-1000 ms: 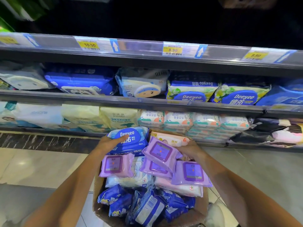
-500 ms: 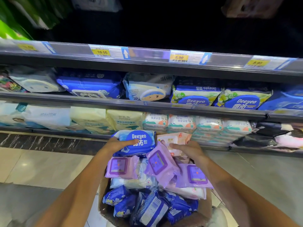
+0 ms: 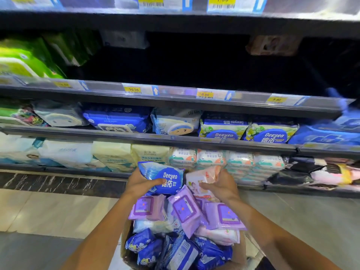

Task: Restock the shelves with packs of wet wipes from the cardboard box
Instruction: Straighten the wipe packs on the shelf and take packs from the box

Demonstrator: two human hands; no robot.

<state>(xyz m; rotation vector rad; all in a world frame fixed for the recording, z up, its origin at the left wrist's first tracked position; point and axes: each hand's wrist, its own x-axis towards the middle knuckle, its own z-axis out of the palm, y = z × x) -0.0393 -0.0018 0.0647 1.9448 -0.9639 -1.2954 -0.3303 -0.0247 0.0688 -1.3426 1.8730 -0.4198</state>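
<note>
Both bare forearms reach forward and converge, the hands close together but apart. The left hand (image 3: pixel 141 183) has its fingers curled and thumb laid across the front of what it grips. The right hand (image 3: pixel 220 185) is turned palm inward, its fingers wrapped round its hold.

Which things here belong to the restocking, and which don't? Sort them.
Job: left hand gripping blue Deeyeo pack; right hand gripping pink pack; purple packs; cardboard box; shelves.
Just there: price tags; floor tiles.
</note>
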